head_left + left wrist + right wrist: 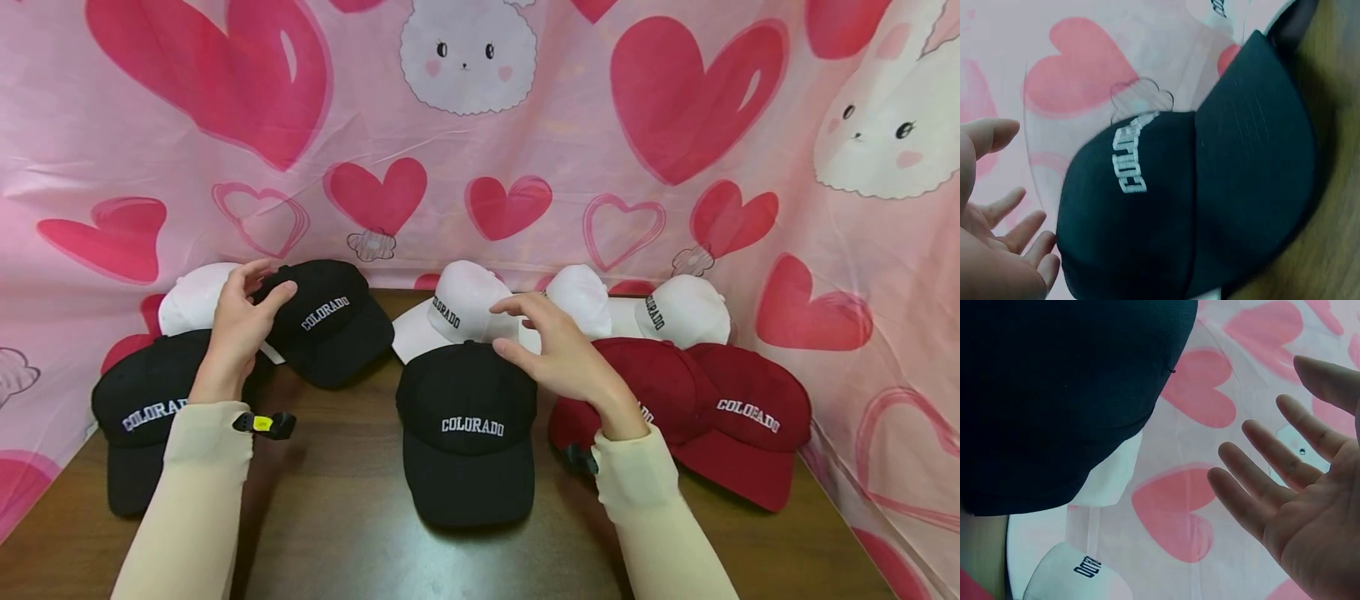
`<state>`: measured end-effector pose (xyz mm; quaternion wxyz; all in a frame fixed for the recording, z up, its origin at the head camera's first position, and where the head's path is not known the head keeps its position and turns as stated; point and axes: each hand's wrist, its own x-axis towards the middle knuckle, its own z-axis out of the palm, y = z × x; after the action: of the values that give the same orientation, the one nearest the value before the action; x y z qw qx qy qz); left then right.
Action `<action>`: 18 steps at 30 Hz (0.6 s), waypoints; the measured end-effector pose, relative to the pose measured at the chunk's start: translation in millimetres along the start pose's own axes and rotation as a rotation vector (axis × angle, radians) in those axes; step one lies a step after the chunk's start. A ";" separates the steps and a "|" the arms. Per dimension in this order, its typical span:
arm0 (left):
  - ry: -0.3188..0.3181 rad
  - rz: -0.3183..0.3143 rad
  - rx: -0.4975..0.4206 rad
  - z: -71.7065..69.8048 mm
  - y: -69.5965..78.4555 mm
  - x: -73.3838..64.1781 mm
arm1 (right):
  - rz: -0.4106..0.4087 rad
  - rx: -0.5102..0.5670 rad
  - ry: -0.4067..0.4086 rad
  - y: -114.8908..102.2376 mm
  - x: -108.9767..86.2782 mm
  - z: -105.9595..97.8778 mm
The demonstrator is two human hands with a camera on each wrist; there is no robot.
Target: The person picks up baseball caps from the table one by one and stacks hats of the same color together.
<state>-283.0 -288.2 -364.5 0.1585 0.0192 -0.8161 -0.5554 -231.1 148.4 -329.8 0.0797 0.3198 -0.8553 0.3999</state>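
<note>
The left hand [243, 325] is spread wide, thumb well apart from the fingers, and grips nothing. The rear black cap [330, 321] lies at three o'clock from it, crown nearest the palm, brim swung out toward five o'clock. In the left wrist view the smallest fingers come right up to the edge of the crown (whether skin meets cloth there, I cannot tell).

The right hand [562, 354] is likewise wide, its thumb and fingers parted around air. The front black cap [467, 433] sits at eight o'clock from that palm, its brim pointing to six. In the head view the thumb tip is just beside the top of the crown, while the right wrist view shows a gap between fingers and cap.

A third black cap [135, 417] rests at seven to eight o'clock from the left hand, partly covered by the forearm, and a white cap [191, 300] is at ten. From the right hand, a lettered white cap [472, 296] stands at ten o'clock, another white cap [577, 296] near one and a third [690, 312] near two; two overlapping red caps [742, 392] lie at four, on the brown table [337, 500].
</note>
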 end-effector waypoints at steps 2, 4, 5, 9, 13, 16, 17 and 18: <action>0.003 -0.023 -0.003 -2.2 -3.8 1.3 | -0.014 -0.006 -0.005 -0.6 0.5 2.2; 0.001 -0.049 0.007 -4.0 -7.6 2.4 | -0.017 -0.008 -0.015 -2.2 1.3 4.7; 0.001 -0.060 0.013 -4.6 -9.6 3.1 | -0.017 -0.013 -0.021 -3.1 1.7 5.9; 0.002 -0.094 0.045 -6.2 -17.6 5.4 | -0.020 -0.041 -0.047 -6.4 2.8 9.4; -0.001 -0.132 0.069 -7.7 -23.9 7.0 | -0.020 -0.058 -0.073 -7.5 2.9 11.1; 0.000 -0.164 0.074 -8.9 -26.1 6.9 | -0.018 -0.044 -0.093 -7.6 3.0 11.8; 0.000 -0.174 0.077 -9.5 -26.5 6.6 | -0.019 -0.042 -0.098 -7.6 2.9 12.1; -0.001 -0.180 0.082 -10.1 -26.6 6.2 | -0.024 -0.039 -0.103 -7.6 3.1 12.4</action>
<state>-289.8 -308.7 -384.0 0.1066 0.0984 -0.8331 -0.5337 -227.5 134.2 -332.1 0.0465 0.3485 -0.8621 0.3650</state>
